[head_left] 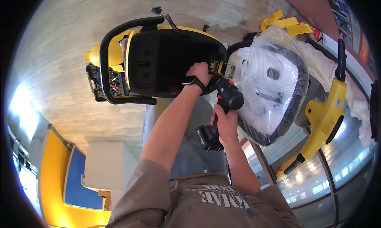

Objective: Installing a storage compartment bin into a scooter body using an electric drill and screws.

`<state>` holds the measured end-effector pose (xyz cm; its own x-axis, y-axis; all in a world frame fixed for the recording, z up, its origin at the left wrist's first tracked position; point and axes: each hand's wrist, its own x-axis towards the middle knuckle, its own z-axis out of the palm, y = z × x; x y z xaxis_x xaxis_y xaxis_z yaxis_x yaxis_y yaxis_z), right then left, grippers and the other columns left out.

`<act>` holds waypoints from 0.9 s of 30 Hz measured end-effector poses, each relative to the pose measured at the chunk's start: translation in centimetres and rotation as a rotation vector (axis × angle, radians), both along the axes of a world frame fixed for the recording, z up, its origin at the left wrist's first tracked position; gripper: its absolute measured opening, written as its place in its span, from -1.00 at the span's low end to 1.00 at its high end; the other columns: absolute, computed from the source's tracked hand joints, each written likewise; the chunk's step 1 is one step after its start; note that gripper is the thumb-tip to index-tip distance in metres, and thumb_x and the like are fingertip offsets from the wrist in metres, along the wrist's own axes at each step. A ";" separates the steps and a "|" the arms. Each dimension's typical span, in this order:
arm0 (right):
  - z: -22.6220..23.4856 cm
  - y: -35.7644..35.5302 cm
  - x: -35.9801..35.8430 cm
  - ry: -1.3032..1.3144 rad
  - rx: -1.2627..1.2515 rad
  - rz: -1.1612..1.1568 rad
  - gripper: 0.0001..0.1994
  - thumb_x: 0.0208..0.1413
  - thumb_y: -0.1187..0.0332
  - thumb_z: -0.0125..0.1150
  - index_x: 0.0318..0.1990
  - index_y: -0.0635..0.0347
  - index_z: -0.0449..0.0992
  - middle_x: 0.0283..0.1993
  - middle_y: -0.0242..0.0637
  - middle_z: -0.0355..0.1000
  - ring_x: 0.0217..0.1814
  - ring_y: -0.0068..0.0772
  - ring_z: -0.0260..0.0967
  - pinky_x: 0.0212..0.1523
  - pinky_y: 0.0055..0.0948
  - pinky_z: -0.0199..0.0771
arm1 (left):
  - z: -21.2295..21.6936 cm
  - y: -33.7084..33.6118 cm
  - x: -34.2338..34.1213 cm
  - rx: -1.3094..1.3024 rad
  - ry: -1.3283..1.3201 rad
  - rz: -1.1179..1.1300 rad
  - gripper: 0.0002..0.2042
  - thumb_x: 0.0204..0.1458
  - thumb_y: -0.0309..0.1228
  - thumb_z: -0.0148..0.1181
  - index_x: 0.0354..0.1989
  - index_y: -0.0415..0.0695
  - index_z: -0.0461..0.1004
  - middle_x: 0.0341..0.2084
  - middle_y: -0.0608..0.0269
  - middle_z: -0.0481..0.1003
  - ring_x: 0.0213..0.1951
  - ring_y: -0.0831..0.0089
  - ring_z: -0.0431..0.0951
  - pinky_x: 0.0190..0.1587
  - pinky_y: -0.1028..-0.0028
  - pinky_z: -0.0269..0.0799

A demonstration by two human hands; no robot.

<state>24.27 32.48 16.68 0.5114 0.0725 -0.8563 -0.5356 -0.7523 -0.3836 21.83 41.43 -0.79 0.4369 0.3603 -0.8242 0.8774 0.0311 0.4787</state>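
My right hand (pixel 226 122) is wrapped round the grip of a black cordless drill (pixel 229 96) with red accents and a battery at its base. The drill's front end points toward a metal hinge (pixel 217 67) on a black storage bin (pixel 151 41) of a yellow scooter. Just left of the drill, my left hand (pixel 200 74) is closed against the bin's inner edge, beside the hinge. What its fingers hold, if anything, is hidden. Right of the hinge lies the scooter seat (pixel 268 93), tipped open, its white underside covered in clear plastic.
A black tubular rail (pixel 105 61) curves round the scooter's left end. Behind it a black tray of small parts (pixel 95 83) sits on the floor. The yellow handlebar (pixel 327 113) stands at the right. A pale box (pixel 104 164) is at the lower left.
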 end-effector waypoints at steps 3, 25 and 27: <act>-0.1 -0.8 0.7 0.001 0.004 0.048 -0.86 0.14 0.45 0.17 -0.20 0.29 0.39 -0.58 -0.40 0.30 -0.65 -0.58 0.27 -0.64 -0.51 0.28 | 0.0 -0.2 0.1 0.048 -0.014 -0.038 -0.82 -0.09 -0.30 0.36 -0.33 -0.08 0.62 -0.31 0.00 0.61 -0.20 0.06 0.63 -0.13 0.19 0.57; 0.3 -0.1 1.3 0.155 -0.029 -0.083 -0.82 0.11 0.36 0.21 -0.22 0.21 0.40 -0.41 -0.37 0.36 -0.52 -0.57 0.33 -0.52 -0.48 0.39 | -2.4 0.5 -3.3 0.057 -0.135 0.207 -0.83 -0.21 -0.40 0.35 -0.40 -0.13 0.61 -0.46 0.05 0.60 -0.32 0.11 0.63 -0.19 0.25 0.55; 0.5 0.0 1.2 0.147 -0.019 -0.087 -0.83 0.11 0.36 0.20 -0.22 0.21 0.40 -0.41 -0.38 0.36 -0.52 -0.57 0.33 -0.53 -0.49 0.39 | -2.3 0.5 -3.5 0.024 -0.177 0.314 -0.79 -0.19 -0.46 0.33 -0.31 -0.13 0.61 -0.43 0.06 0.62 -0.31 0.17 0.65 -0.17 0.27 0.55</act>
